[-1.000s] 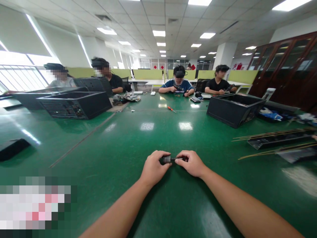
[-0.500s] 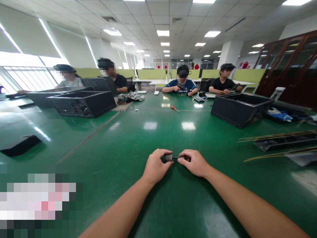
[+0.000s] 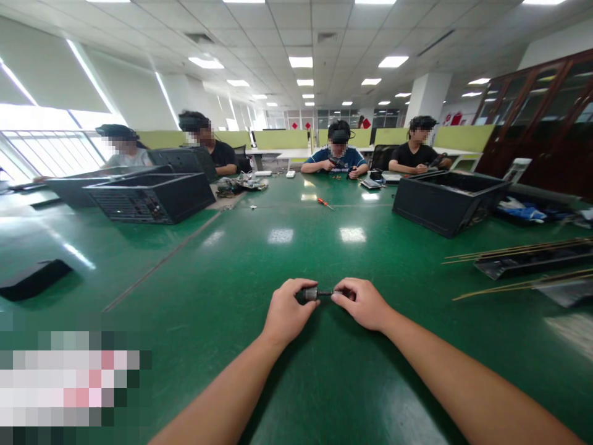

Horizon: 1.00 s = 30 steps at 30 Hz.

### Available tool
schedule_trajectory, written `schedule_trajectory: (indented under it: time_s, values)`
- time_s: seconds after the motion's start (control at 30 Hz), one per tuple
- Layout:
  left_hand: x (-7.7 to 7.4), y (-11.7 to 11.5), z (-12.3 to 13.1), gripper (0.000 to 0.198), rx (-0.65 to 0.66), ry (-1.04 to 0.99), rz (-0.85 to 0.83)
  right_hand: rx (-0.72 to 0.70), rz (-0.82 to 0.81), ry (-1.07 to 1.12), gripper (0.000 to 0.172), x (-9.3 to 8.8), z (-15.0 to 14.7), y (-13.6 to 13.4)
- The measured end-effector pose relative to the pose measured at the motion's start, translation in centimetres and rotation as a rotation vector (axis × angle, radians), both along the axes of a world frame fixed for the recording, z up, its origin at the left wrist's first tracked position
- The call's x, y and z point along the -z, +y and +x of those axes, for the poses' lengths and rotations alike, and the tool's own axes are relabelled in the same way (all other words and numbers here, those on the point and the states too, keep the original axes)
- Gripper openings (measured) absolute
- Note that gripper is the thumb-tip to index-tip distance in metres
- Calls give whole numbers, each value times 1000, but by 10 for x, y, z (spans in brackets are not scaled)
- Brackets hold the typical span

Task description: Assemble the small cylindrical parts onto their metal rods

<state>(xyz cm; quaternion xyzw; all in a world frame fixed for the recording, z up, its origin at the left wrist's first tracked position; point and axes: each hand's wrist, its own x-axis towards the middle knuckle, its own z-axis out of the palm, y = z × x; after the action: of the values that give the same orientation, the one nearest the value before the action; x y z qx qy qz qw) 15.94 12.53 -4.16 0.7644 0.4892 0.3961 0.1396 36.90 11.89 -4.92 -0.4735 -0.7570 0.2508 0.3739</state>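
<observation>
Here, grey cylinder (image 3: 311, 293), in left hand (image 3: 285, 314)

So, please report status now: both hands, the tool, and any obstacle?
Left grip closed on dark tool. Right grip closed near far end of thin shaft. Orange screwdriver farther ahead, out of the way.

Head view, one item: worn on the person's head, facing forward and somewhat down along a glossy green-topped desk (image 3: 306, 256), wide in field. Near, at lower centre: bare left hand (image 3: 288, 312) and bare right hand (image 3: 365, 304), seen from above and behind. Mid-range, at right: black, box-shaped computer case (image 3: 428, 205). Far, across top: white panelled ceiling (image 3: 287, 21).
</observation>
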Motion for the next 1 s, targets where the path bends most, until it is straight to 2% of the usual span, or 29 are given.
schedule_trajectory:
  time_s: [0.83,1.0]
  values:
    - [1,2,-3,33,-6,-24,-26,8,-13,-29,17,-1,9,0]
    - [-3,4,-6,29,-44,-37,-58,11,-10,-31,18,-1,13,0]
